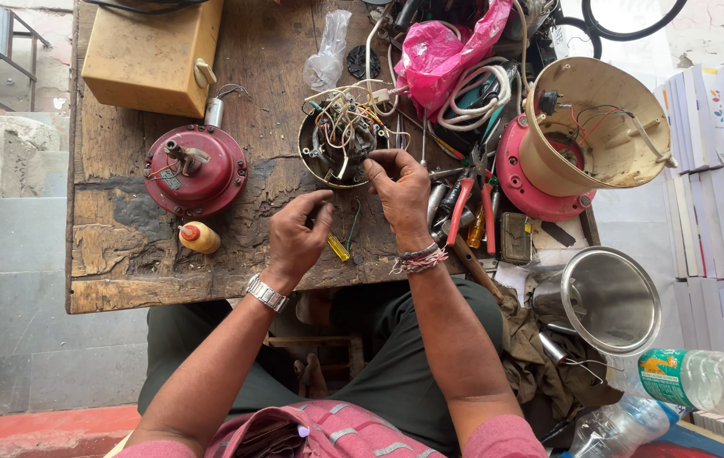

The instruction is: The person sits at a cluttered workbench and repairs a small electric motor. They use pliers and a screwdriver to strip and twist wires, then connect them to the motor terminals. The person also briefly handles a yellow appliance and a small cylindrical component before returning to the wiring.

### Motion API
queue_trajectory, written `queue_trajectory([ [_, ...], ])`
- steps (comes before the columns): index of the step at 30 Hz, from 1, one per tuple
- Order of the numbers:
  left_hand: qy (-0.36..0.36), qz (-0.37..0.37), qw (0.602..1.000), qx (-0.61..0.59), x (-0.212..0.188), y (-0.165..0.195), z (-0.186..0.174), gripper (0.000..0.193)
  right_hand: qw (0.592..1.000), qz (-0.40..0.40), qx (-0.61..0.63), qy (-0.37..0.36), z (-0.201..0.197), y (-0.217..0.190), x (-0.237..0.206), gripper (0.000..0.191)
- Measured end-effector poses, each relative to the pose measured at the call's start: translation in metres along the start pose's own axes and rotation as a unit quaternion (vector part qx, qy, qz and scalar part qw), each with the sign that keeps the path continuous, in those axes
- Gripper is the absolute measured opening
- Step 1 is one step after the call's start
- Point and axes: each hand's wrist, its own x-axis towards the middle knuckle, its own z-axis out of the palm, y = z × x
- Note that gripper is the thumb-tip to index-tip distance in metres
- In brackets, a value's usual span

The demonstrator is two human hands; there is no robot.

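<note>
A round motor stator (pixel 341 140) with a tangle of coloured wires sits near the middle of a worn wooden table (pixel 125 263). My right hand (pixel 402 191) pinches a wire at the stator's near rim. My left hand (pixel 297 231) rests on the table just below, fingers curled, with a thin green wire (pixel 353 227) running beside it. A small yellow-handled tool (pixel 338 248) lies between my hands. I wear a metal watch (pixel 265 293) on the left wrist and thread bands on the right.
A red motor cover (pixel 195 170) and a small yellow bottle (pixel 199 237) lie left. A yellow box (pixel 152 53) stands at the back left. Red-handled pliers (pixel 474 203), a cream housing (pixel 595 123), a pink bag (pixel 442 51), a steel cup (pixel 612 298) and stacked books (pixel 718 170) crowd the right.
</note>
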Motion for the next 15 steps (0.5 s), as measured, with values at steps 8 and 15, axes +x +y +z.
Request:
queue_trajectory([
  [8, 0.016, 0.086, 0.995, 0.054, 0.006, -0.003, 0.002, 0.018, 0.960, -0.187, -0.190, 0.080, 0.011, -0.013, -0.003, 0.011],
  [15, 0.061, 0.157, 0.980, 0.109, 0.045, -0.018, 0.004, 0.077, 0.979, -0.145, -0.119, 0.081, 0.014, -0.009, -0.003, 0.012],
])
